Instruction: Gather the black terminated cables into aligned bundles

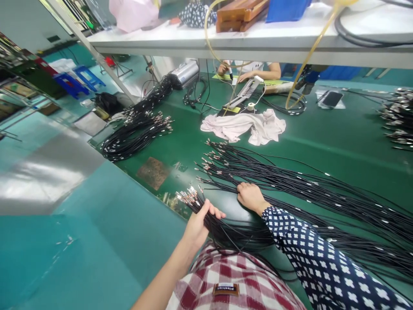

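My left hand is closed round a thick bundle of black cables, its thumb lying along the top. Bare metal terminals fan out at the end of that bundle, past the fingers. To the right, my right hand has its fingers curled down on some black cables at the near side of a spread row of cables. Its fingertips are partly hidden, so how many cables it grips cannot be seen. The row's terminal ends point left, and small white marks show along its length.
Another coiled cable bundle lies at the table's left edge. Behind the row are a crumpled pale cloth, a power strip and a phone. A white shelf crosses above; beyond it a person's hands work with a pen-like tool.
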### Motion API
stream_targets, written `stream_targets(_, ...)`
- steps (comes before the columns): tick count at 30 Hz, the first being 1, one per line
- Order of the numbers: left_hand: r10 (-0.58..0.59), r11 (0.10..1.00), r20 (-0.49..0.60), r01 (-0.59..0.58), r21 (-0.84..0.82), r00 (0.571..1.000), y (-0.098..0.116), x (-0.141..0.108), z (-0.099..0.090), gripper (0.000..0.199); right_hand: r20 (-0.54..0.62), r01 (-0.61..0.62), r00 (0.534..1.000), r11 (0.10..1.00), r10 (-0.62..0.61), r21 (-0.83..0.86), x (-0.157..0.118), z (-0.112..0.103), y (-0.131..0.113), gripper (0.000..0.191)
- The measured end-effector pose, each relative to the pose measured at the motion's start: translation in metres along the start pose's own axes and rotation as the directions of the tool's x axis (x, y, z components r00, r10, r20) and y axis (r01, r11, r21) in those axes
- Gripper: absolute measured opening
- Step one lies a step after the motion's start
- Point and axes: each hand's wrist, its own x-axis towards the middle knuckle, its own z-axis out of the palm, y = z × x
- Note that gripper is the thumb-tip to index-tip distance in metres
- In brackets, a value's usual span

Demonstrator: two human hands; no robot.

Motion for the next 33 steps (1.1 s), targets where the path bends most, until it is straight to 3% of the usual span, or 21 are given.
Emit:
stream_targets(6, 0.015, 1.000, 0.021, -0.015, 0.008, 1.000, -0.001, 0.000, 0.000, 0.035, -0.064, -0.058, 0.996, 0.996, 0.062, 0.072, -0.011, -0.012, 0.008, 0.019)
stream_targets(18, 0.010, 1.000, 0.029, -0.010, 0.017, 1.000, -0.001, 0.003, -0.001, 0.035, -0.035, 0.038, 0.999, 0.999, -0.039, -0.032, -0.016, -0.028, 0.012, 0.030)
stream_targets(24, 0.000, 1.000, 0.034, -0.001, 0.016, 0.999, -0.001, 0.003, -0.001, 0.034, 0.029, 0.094, 0.995, 0.993, -0.092, -0.066, -0.012, -0.044, 0.002, 0.021)
stream_targets(28, 0.001, 1.000, 0.034, -0.002, 0.025, 0.999, -0.001, 0.002, -0.001, 0.035, -0.008, 0.038, 0.999, 0.998, -0.038, -0.059, -0.004, -0.057, 0.006, 0.021)
stream_targets(30, 0.014, 0.999, 0.035, -0.015, 0.030, 0.999, -0.002, 0.002, 0.000, 0.035, -0.052, -0.028, 0.998, 0.999, 0.030, 0.039, -0.007, -0.064, 0.011, 0.023)
stream_targets(31, 0.024, 0.999, 0.036, -0.025, 0.029, 0.999, -0.002, 0.002, 0.000, 0.035, -0.049, -0.057, 0.997, 0.981, 0.067, 0.186, -0.010, -0.066, 0.013, 0.024)
stream_targets(32, 0.035, 0.999, 0.036, -0.036, 0.023, 0.999, -0.003, 0.002, 0.001, 0.034, -0.027, -0.080, 0.995, 0.919, 0.098, 0.386, -0.016, -0.066, 0.014, 0.025)
stream_targets(33, 0.043, 0.999, 0.036, -0.044, 0.015, 0.998, -0.003, 0.002, 0.003, 0.033, 0.012, -0.099, 0.993, 0.796, 0.114, 0.598, -0.024, -0.066, 0.014, 0.027)
